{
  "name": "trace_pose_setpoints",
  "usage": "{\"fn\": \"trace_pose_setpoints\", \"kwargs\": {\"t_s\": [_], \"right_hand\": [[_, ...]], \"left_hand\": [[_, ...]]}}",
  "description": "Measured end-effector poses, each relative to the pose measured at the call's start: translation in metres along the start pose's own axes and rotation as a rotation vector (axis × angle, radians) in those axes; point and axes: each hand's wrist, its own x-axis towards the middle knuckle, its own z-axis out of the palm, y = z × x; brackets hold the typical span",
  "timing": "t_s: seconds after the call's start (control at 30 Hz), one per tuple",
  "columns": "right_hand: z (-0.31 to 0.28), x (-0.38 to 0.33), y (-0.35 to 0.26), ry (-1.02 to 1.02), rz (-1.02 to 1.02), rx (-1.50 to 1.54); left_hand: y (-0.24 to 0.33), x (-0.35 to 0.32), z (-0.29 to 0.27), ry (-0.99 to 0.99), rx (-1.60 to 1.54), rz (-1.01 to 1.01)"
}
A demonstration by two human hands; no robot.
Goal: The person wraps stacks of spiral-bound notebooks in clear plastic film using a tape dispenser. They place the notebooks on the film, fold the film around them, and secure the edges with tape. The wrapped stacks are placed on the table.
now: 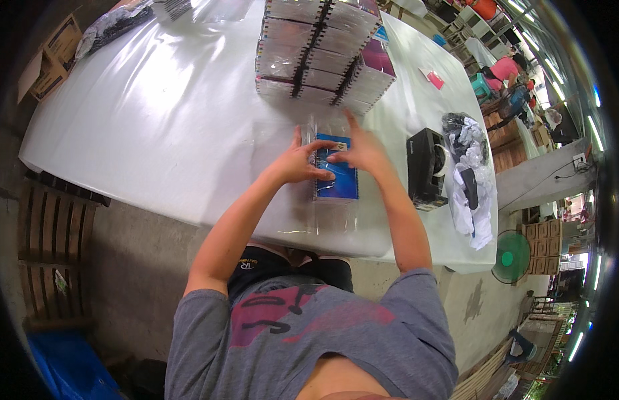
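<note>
A blue spiral-bound notebook (343,183) lies near the table's front edge, apparently on top of a small stack. Clear plastic film (307,217) lies around it and extends past its edges. My left hand (300,162) reaches over its left side, fingers spread, with thumb and a fingertip touching the blue cover. From the other side, my right hand (364,152) stretches one finger toward the far end while its thumb rests on the cover. Both hands look open; whether any film is pinched between fingers is hard to make out.
Tall wrapped stacks of spiral notebooks (286,60) stand beyond my hands. To the right are a black tape dispenser (421,167) and crumpled plastic (479,200). A cardboard box (53,60) sits far left. A green fan (511,257) stands off the table; a person in pink (504,72) is in the background.
</note>
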Motion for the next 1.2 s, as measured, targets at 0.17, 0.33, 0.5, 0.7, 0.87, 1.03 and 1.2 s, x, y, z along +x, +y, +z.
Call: {"fn": "trace_pose_setpoints", "kwargs": {"t_s": [0.17, 0.33, 0.5, 0.7, 0.87, 1.03, 1.2], "right_hand": [[-0.007, -0.030, 0.030, 0.153, 0.025, -0.010], [0.041, -0.043, 0.061, 0.023, 0.169, 0.664], [0.058, -0.070, 0.033, 0.122, -0.157, 1.134], [0.071, -0.097, 0.020, 0.222, -0.472, 1.285], [0.078, -0.106, 0.008, 0.297, -0.410, 1.225], [0.060, -0.111, 0.006, 0.278, -0.420, 1.170], [0.056, -0.117, 0.011, 0.333, -0.425, 1.021]], "left_hand": [[0.008, -0.002, -0.001, -0.014, 0.001, -0.059], [-0.003, -0.006, 0.023, 0.228, -0.081, 0.014], [0.026, -0.037, 0.054, 0.420, -0.527, 0.273], [0.045, -0.068, 0.059, 0.552, -0.481, 0.569], [0.040, -0.074, 0.063, 0.549, -0.373, 0.531], [0.049, -0.075, 0.056, 0.509, -0.329, 0.576], [0.052, -0.080, 0.057, 0.459, -0.276, 0.541]]}}
